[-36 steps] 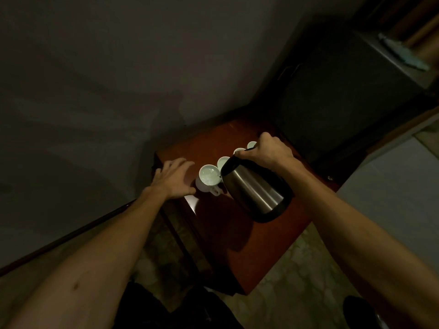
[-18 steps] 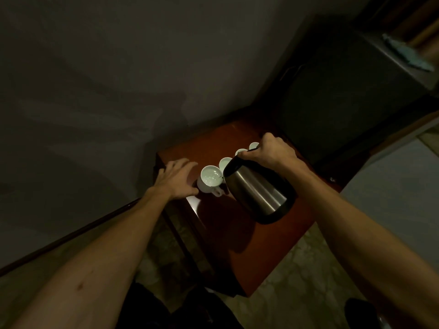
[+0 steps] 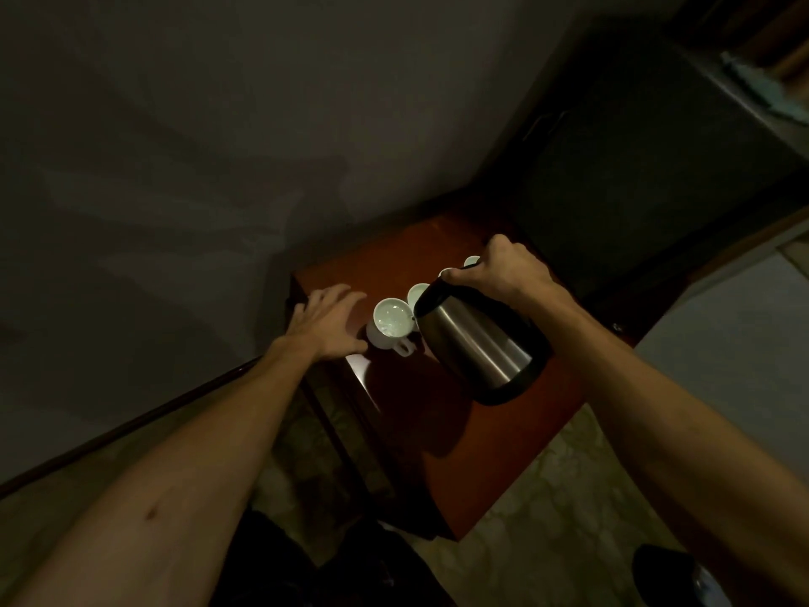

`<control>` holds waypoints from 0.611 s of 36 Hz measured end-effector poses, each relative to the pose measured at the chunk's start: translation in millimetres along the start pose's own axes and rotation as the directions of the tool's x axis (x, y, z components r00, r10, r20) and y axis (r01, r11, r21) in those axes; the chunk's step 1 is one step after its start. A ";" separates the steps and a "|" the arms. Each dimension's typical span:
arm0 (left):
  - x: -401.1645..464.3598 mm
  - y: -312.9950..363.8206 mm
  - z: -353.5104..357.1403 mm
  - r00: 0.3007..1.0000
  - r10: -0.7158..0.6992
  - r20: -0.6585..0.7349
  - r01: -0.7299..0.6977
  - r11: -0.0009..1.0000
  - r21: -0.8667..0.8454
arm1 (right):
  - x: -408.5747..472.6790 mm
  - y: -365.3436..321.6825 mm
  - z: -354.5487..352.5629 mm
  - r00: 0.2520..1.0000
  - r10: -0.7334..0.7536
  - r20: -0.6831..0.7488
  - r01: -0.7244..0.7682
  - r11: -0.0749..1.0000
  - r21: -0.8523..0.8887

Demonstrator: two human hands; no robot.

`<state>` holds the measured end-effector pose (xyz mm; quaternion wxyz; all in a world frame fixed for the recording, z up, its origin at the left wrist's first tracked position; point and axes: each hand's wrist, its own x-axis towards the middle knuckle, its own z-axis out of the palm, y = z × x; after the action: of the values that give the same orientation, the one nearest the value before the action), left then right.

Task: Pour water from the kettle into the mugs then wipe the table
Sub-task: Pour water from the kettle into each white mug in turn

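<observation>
Kettle [image 3: 475,343] hangs tilted over the wooden table [image 3: 516,431], spout just above the nearest mug [image 3: 391,324], w/ the right hand [image 3: 503,269] wrapped round its dark top handle. Steel body looks stiff, slick and prob. heavy w/ water, so the handle is the place to hold. Mugs are light, breakable china. Left hand [image 3: 326,324], fingers spread and flat, rests on the table beside that mug. Vs 1 s ago: little differs; whether water runs now is unclear in this dim light.
</observation>
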<state>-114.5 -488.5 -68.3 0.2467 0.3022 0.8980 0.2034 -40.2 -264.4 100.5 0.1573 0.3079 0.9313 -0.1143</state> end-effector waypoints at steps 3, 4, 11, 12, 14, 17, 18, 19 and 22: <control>-0.7 0.3 -0.7 1.000 0.004 0.010 -0.004 1.000 0.001 | 0.5 1.7 -0.6 1.000 -0.006 -0.003 0.006 1.000 0.014; -1.0 0.0 -0.5 1.000 0.003 0.012 -0.003 1.000 0.001 | -0.4 2.5 -0.7 1.000 -0.007 -0.003 0.007 1.000 0.023; -2.2 -1.8 -4.0 1.000 -0.008 -0.004 0.008 1.000 0.018 | 3.9 19.0 8.9 0.999 0.032 -0.012 -0.030 0.989 0.146; -2.3 -1.6 -4.8 1.000 -0.007 -0.002 0.007 1.000 0.021 | 4.1 24.7 10.9 0.999 0.031 -0.013 -0.028 0.982 0.188; -1.7 -0.7 -5.5 1.000 -0.006 -0.003 0.006 1.000 0.022 | 4.7 39.5 18.4 0.999 0.011 -0.030 -0.002 0.959 0.284; 1.7 2.6 -5.0 1.000 0.004 0.001 -0.004 1.000 0.028 | -4.6 56.0 26.2 0.998 0.011 -0.055 0.012 0.913 0.407; 3.2 4.7 -4.2 1.000 0.012 0.004 -0.012 0.999 0.030 | -6.7 61.8 29.8 0.998 0.010 -0.057 0.018 0.892 0.453; 4.4 7.8 -3.1 1.000 0.021 0.010 -0.021 0.999 0.030 | -8.2 67.1 33.6 0.998 0.009 -0.055 0.019 0.871 0.492; 8.3 20.4 -0.3 0.998 0.046 0.040 -0.048 0.998 0.048 | -10.9 80.2 42.9 0.998 -0.005 -0.067 0.043 0.816 0.576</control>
<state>-111.4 -468.2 -60.2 0.2520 0.3331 0.8904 0.1811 26.5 -220.7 55.5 0.0261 0.3327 0.8612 -0.3835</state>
